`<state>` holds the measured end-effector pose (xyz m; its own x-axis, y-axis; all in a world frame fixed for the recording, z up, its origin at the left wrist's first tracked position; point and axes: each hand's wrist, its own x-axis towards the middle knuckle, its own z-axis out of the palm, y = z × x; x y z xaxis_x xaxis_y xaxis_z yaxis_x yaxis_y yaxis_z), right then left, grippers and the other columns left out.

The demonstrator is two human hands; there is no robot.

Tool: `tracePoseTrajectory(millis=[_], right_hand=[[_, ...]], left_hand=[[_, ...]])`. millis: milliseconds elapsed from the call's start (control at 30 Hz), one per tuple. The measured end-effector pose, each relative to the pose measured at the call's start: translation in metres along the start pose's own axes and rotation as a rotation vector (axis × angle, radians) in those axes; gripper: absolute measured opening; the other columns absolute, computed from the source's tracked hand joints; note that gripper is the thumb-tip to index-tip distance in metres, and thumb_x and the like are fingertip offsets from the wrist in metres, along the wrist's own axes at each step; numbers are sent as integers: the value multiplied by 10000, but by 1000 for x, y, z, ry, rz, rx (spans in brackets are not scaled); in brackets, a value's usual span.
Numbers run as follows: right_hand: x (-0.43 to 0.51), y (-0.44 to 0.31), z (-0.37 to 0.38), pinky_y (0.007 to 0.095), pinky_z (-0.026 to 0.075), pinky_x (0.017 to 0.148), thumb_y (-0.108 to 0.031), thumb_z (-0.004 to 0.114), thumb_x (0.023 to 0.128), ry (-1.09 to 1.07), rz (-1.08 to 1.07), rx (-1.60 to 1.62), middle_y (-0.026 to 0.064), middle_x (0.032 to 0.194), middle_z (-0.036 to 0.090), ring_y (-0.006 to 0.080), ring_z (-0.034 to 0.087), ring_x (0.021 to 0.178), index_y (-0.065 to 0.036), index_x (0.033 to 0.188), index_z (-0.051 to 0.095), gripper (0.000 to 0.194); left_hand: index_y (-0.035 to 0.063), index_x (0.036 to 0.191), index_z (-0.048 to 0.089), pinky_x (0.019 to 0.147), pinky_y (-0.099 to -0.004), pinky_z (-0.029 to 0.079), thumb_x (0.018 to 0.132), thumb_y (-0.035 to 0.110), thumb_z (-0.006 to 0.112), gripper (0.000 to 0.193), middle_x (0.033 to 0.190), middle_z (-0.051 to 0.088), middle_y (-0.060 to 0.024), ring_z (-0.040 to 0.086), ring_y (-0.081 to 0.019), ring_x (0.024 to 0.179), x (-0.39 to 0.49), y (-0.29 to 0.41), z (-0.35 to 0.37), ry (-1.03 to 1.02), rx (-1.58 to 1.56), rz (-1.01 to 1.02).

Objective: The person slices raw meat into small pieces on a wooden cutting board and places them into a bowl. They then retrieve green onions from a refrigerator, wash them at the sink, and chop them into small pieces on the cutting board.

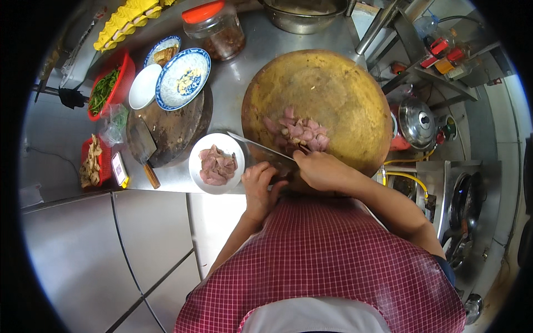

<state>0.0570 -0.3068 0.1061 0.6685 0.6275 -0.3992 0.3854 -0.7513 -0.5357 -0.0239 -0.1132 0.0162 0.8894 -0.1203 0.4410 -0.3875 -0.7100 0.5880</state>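
Observation:
My right hand (320,168) grips a cleaver (266,152) at its handle end, with the wide blade reaching left past the edge of the round chopping block (345,91). Sliced pink meat (306,132) lies heaped on the near part of the block, just beyond my right hand. My left hand (259,183) is at the near side of the blade, its fingers curled and the thumb apart; whether it holds anything is hidden. Left of it, a white plate (193,164) carries more meat slices (217,166).
A second, darker chopping block (179,133) bears another cleaver (143,135), a white bowl (143,85) and a blue-rimmed dish (166,98) of chopped pieces. Red baskets (127,79), a phone (119,168), a lidded jar (220,39) and a metal basin (302,23) surround these.

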Motion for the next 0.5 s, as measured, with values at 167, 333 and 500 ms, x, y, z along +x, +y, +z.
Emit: tracePoseTrajectory(millis=[167,333,500], right_hand=[[-42,6,-12,530,532,743,-107,477,874,-177,90,4,323,919,652,469,659,873,60,1069,500,257],[-3,2,12,536,511,809,-136,446,894,-68,18,24,316,957,651,471,645,928,53,1049,501,250],[-17,20,22,561,484,793,-106,466,879,85,23,132,332,860,632,504,623,854,55,1049,500,237]], left_hand=[[101,1008,622,847,-421,359,691,227,806,388,1102,569,-83,529,-295,998,-2,0,0,-14,-17,-34],[92,994,613,851,-425,387,666,216,839,417,1098,566,-110,530,-316,994,-3,-6,3,-10,-39,-4],[88,1068,612,924,-411,388,759,202,794,376,1016,532,-112,504,-317,1034,-12,-3,4,81,-271,-268]])
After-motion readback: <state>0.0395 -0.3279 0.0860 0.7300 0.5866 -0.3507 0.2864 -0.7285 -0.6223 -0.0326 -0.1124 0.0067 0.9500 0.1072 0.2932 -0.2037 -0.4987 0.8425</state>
